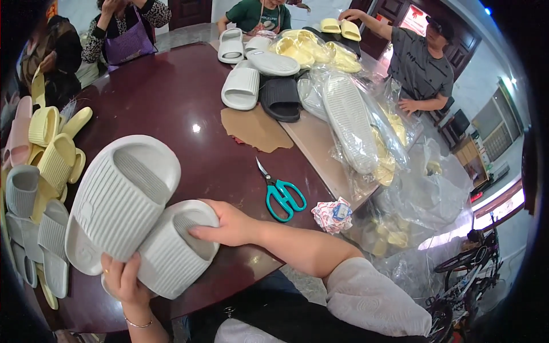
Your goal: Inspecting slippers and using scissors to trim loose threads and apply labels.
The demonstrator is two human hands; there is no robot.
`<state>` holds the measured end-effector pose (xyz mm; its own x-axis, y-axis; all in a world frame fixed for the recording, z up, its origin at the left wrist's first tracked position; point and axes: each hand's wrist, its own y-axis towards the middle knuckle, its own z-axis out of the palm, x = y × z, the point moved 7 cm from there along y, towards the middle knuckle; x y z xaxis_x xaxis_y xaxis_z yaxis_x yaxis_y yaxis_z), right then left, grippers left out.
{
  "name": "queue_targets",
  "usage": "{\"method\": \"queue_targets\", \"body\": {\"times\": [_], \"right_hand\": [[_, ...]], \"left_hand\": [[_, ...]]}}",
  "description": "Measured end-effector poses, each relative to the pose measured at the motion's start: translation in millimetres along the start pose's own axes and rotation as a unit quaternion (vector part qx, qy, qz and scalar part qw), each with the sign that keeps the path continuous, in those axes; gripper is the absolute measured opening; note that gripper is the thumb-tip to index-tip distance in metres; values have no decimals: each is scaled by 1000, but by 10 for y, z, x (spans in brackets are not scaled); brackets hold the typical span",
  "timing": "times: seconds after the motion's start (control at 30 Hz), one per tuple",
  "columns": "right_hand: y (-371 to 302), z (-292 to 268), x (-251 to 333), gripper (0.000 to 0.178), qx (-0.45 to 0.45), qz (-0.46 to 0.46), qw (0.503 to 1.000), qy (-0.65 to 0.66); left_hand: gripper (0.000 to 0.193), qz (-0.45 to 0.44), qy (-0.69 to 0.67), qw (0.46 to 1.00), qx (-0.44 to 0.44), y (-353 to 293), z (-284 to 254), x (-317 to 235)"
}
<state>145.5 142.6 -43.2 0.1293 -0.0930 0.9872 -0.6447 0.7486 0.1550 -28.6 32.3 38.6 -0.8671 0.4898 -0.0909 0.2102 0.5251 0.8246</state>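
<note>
Over the near left of the dark red table [166, 80], I hold two light grey slide slippers with ribbed straps. My left hand [123, 277] has its fingers curled over the strap edge of the larger-looking slipper [117, 200]; its thumb is hidden. My right hand [223, 224] grips the heel end of the other slipper [171, 257], thumb inside on the footbed and fingers mostly out of sight beneath. The slippers touch, the first partly overlapping the second. To the right of my right hand lie teal-handled scissors [271, 180] and a pile of small printed tags [333, 216].
Yellow slippers [59, 157], grey slippers [54, 234] and a pink one line the left edge. Beyond the scissors are brown cardboard [257, 128], a black slipper [280, 97] and plastic-bagged slippers [349, 117]. A co-worker [426, 66] at the right touches yellow slippers; several people stand opposite.
</note>
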Motion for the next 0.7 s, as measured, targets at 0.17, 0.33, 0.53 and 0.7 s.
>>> {"method": "queue_targets", "body": {"times": [0.17, 0.33, 0.53, 0.7], "right_hand": [[-47, 20, -28, 44, 70, -8, 989, 133], [34, 18, 4, 39, 11, -15, 986, 168], [58, 65, 6, 36, 10, -45, 988, 144], [153, 48, -52, 34, -57, -41, 977, 202]], "left_hand": [[16, 7, -48, 999, -4, -51, -19, -51], [15, 91, -50, 992, 68, -72, 52, -75], [19, 64, -28, 995, 72, -59, -36, -74], [21, -20, 52, 997, 44, -223, -229, 336]]}}
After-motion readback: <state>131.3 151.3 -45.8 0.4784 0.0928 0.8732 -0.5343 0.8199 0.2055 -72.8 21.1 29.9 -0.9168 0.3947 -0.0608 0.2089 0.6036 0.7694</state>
